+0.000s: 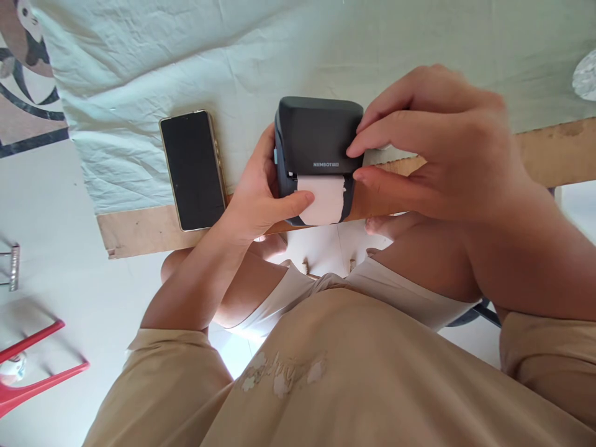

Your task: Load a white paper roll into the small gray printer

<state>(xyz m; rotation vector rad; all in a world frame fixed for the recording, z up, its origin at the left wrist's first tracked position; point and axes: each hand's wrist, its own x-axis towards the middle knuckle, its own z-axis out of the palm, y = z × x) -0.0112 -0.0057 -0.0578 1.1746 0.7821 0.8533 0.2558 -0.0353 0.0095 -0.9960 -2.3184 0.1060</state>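
Note:
A black label printer [321,133] marked NIIMBOT sits at the table's near edge. From its front slot hangs a strip of white label paper [321,198] with a ragged right edge. My left hand [261,192] is wrapped around the printer's left side, its thumb lying on the paper. My right hand [433,136] has its fingertips on the right edge of the lid, and its thumb touches the corner just below. The far side of the printer hides my left fingertips.
A smartphone [193,171] with a dark screen lies left of the printer. Pale green cloth [223,56] covers the table, leaving a wooden edge [139,231] bare. A clear crumpled-looking object [585,76] is at far right. Red stool legs [41,372] stand on the floor at left.

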